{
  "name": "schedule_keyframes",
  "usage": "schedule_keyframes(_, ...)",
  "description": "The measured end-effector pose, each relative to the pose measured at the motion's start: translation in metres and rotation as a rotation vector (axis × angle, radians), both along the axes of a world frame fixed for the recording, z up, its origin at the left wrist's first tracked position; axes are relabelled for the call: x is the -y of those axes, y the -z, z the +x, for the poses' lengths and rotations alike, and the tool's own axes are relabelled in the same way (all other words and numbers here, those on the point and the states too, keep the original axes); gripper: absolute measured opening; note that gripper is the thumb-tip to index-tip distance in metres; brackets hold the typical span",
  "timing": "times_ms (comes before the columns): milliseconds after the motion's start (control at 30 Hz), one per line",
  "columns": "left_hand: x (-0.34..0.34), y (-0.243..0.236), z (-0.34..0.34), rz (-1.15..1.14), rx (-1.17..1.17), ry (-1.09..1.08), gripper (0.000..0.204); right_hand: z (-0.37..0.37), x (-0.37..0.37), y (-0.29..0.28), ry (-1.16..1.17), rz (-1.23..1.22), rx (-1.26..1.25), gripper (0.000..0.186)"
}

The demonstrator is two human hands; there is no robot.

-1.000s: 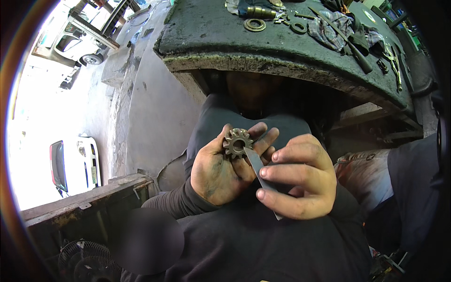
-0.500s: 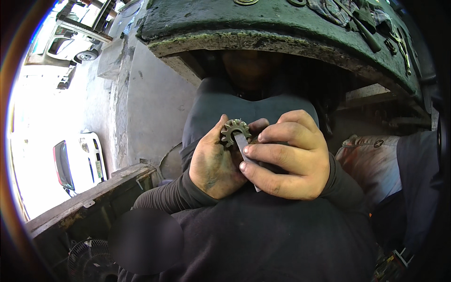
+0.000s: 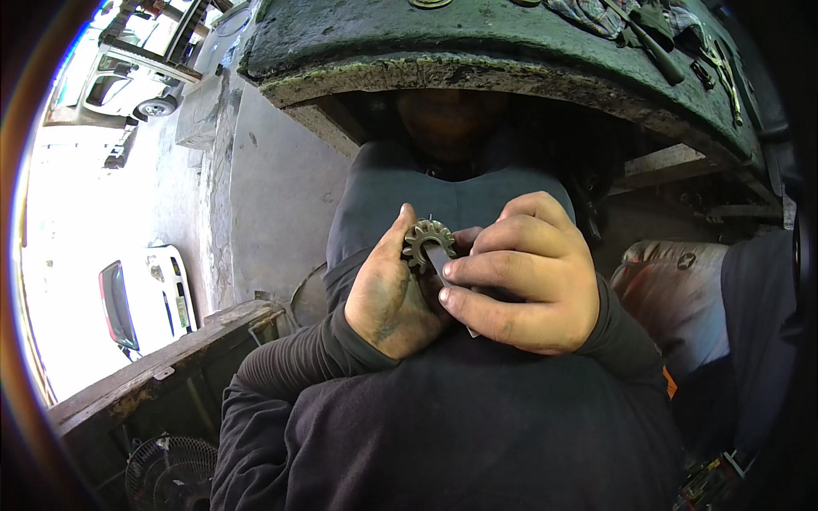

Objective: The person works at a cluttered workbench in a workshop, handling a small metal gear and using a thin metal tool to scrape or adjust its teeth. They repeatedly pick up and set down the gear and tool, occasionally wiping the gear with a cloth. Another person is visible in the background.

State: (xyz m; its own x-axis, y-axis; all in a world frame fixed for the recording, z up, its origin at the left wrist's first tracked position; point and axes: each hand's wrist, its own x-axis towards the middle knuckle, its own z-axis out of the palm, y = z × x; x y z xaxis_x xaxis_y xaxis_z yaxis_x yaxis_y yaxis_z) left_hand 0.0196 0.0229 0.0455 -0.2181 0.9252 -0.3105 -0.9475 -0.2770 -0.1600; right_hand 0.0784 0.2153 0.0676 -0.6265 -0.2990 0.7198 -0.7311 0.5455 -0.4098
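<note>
- Toothed gear, with a round central bore: held above the lap, short of the near edge of the workbench. The upper end of a flat metal strip lies at the bore; how far it enters cannot be told.
- Compared with one second earlier: the strip's end then lay at the lower right rim of the bore and now covers part of the opening. The left fingers, then partly spread beyond the gear, are now mostly hidden. The workbench sits higher in view, and several items on its top have left the picture.
- Left hand: closed around the gear, thumb upright along its left side.
- Right hand: grasping the strip, two fingertips on its face; the thumb is hidden.
- Workbench top, toward its right end: a plaid cloth, a dark-handled tool lying partly over it, and slender metal tools near the right edge.
- Periphery: a fan at lower left; a white car beyond.
</note>
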Motion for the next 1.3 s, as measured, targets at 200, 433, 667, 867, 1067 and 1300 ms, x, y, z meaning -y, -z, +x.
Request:
schedule_keyframes(200, 0.001, 0.001, 0.003, -0.007, -0.029, 0.003, 0.076, 0.001, 0.004, 0.001, -0.013, -0.034, -0.022, 0.027)
schedule_keyframes(433, -0.001, -0.003, 0.003, -0.071, -0.009, -0.009, 0.076, 0.001, 0.01, 0.004, -0.012, -0.042, -0.05, 0.026)
schedule_keyframes(667, 0.001, 0.0, 0.003, -0.059, 0.001, -0.007, 0.075, 0.0, 0.013, 0.004, -0.017, -0.028, -0.076, 0.026)
schedule_keyframes(867, 0.0, -0.002, 0.002, -0.094, -0.006, -0.006, 0.076, 0.003, 0.012, 0.001, 0.056, 0.048, -0.089, 0.027)
schedule_keyframes(1067, -0.001, 0.0, 0.003, -0.074, -0.003, -0.014, 0.077, 0.0, 0.01, 0.0, 0.044, 0.037, -0.086, 0.029)
schedule_keyframes(1300, 0.0, -0.003, 0.001, -0.13, -0.008, 0.007, 0.077, -0.002, 0.012, 0.005, 0.014, -0.023, -0.088, 0.028)
